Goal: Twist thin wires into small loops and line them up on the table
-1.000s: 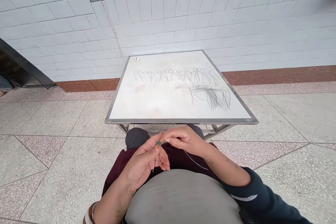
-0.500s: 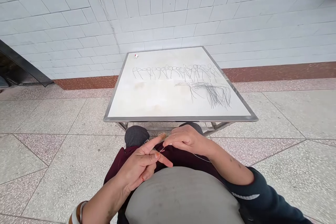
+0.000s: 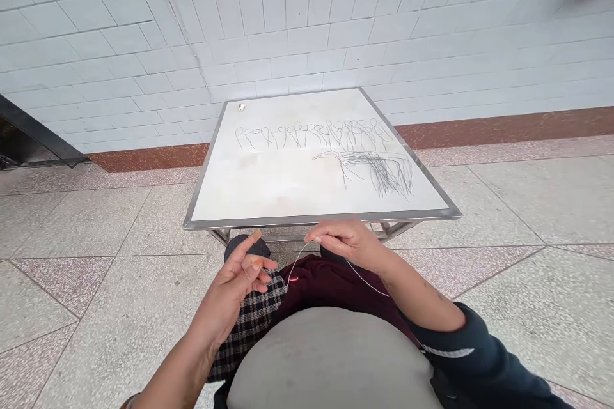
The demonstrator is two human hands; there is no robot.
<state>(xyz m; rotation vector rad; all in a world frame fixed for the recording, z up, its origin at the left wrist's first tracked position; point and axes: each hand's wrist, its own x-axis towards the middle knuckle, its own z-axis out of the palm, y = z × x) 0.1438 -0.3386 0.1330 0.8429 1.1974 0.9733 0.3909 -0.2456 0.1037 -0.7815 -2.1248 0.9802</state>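
My right hand (image 3: 348,244) is closed in a pinch on a thin, pale wire (image 3: 366,281), above my lap near the table's front edge. One part of the wire curves down from the fingertips toward the dark red cloth on my lap. Its other part trails out below the palm to the right. To the left, my left hand (image 3: 237,278) is held up with the index finger stretched out and the other fingers loosely bent and apart. Nothing shows in it. Near the wire's lower left end lies a small red item (image 3: 293,279), too small to name.
A white-topped table (image 3: 268,195) with a metal rim stands ahead against the tiled wall. Across it runs a row of looped dark wires (image 3: 307,134). A bunch of loose wires (image 3: 384,172) lies at its right, and a small white-and-red object (image 3: 242,107) sits at the back left corner.
My left hand has moved left, away from the wire and my right hand. My right hand has risen slightly with the wire, whose bent part now shows. The view has shifted a little.
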